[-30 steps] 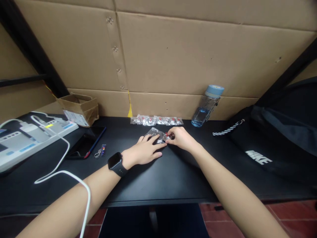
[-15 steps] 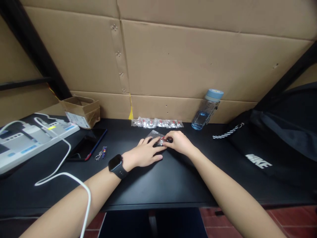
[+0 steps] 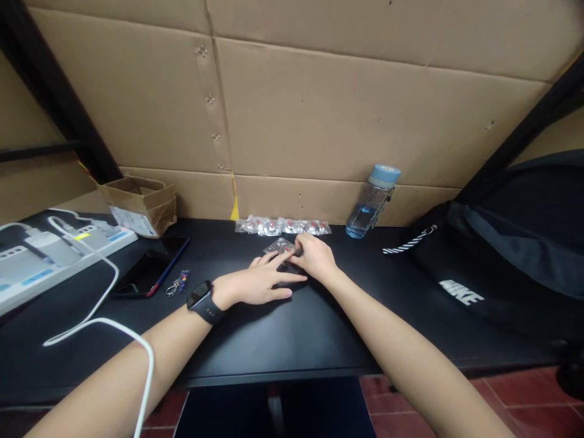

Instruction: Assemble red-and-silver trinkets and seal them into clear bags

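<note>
A small clear plastic packet [image 3: 283, 246] with something red and silvery in it lies on the black table, partly hidden by my fingers. My left hand [image 3: 258, 283], with a dark watch on its wrist, rests palm down with fingers spread, its fingertips on the packet's near side. Closed in a pinch, my right hand [image 3: 316, 257] is at the packet's right edge and grips it. Behind both hands, against the cardboard wall, a row of similar clear packets [image 3: 292, 227] with red and silver contents lies on the table.
A blue-lidded bottle [image 3: 371, 202] and a black bag [image 3: 493, 267] are on the right. On the left are an open cardboard box [image 3: 150, 204], a power strip [image 3: 59, 261], a phone or tablet [image 3: 152, 267] and a keyring [image 3: 178, 283]. A white cable [image 3: 123, 328] crosses above my left forearm.
The view has shifted slightly to the right. My right hand has moved a little up along the packet's edge, and more of the packet's red and silvery part shows between my hands.
</note>
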The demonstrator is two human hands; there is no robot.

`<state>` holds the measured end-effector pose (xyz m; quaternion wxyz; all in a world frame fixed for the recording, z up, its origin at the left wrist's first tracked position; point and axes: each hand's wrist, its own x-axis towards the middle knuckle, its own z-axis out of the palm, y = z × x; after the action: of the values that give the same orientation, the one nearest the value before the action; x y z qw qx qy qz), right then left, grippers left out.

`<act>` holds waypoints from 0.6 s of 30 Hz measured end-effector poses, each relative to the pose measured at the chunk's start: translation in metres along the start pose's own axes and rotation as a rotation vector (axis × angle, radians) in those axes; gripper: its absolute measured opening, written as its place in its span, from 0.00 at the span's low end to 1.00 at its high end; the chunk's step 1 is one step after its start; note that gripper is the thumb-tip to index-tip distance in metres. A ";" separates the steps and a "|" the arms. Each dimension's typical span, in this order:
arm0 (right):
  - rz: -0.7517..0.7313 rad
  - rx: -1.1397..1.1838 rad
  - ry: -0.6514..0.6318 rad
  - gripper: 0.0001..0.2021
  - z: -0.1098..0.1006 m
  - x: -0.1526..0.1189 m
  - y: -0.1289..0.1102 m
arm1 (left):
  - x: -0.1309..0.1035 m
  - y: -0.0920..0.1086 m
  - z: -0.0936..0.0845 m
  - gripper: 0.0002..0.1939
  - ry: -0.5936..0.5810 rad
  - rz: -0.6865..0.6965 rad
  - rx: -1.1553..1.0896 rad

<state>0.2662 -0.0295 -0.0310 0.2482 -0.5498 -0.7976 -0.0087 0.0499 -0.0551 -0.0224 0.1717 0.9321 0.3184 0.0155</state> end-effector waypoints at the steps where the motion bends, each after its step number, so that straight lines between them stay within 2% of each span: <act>1: -0.001 0.017 -0.010 0.14 0.001 0.001 0.001 | 0.000 -0.001 -0.002 0.26 0.005 0.012 -0.002; 4: 0.000 0.119 -0.061 0.14 -0.003 0.000 0.009 | -0.001 -0.006 -0.009 0.26 0.082 0.017 -0.009; 7: 0.016 0.165 -0.064 0.12 -0.008 -0.002 0.016 | 0.000 -0.010 -0.009 0.24 0.180 -0.049 0.030; 10: -0.012 0.124 -0.018 0.13 -0.005 0.000 0.015 | 0.002 -0.011 -0.003 0.22 0.190 -0.107 0.092; 13: -0.026 0.061 0.030 0.13 0.003 0.006 0.007 | 0.003 -0.012 0.003 0.22 0.173 -0.086 0.109; 16: -0.021 0.063 0.039 0.13 0.007 0.010 0.003 | 0.002 -0.013 0.000 0.19 0.179 -0.044 0.100; 18: -0.080 0.150 -0.003 0.14 0.003 0.009 0.007 | 0.000 -0.014 -0.008 0.16 0.225 -0.017 0.087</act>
<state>0.2682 -0.0181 -0.0320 0.2869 -0.4973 -0.8177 0.0418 0.0405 -0.0422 -0.0200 0.0941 0.9283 0.3442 0.1048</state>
